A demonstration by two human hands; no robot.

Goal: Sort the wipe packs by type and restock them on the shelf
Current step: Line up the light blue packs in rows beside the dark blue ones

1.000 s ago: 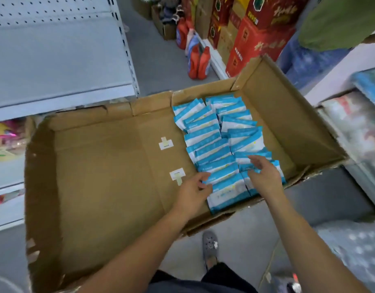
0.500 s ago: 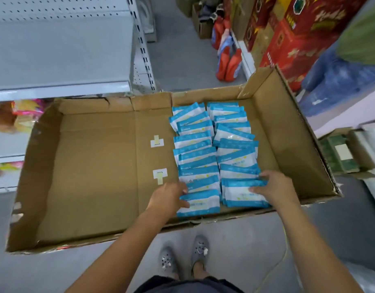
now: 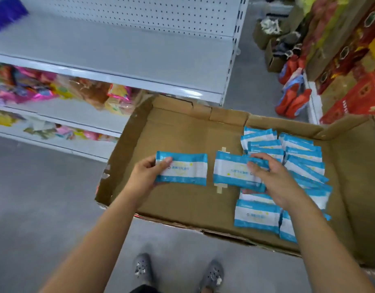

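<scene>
A wide, shallow cardboard box (image 3: 178, 204) lies open in front of me. My left hand (image 3: 146, 176) grips one blue-and-white wipe pack (image 3: 186, 171) by its left end, lifted over the box's bare left half. My right hand (image 3: 273, 178) holds a second wipe pack (image 3: 231, 172) by its right end, thumb on top. Two rows of several more wipe packs (image 3: 300, 157) lie overlapping in the box's right half, partly hidden under my right arm. An empty grey shelf (image 3: 118, 51) with a pegboard back stands up left.
Lower shelves (image 3: 61, 92) at left hold colourful snack bags. Red and orange bottles (image 3: 292, 96) and red cartons (image 3: 355, 98) stand along the right side of the aisle. Grey floor shows at left and below the box, with my shoes (image 3: 178, 271) on it.
Both hands were on the nearest packs in the rows; now each has lifted one pack and carried it left. The view has swung left, showing more of the shelves.
</scene>
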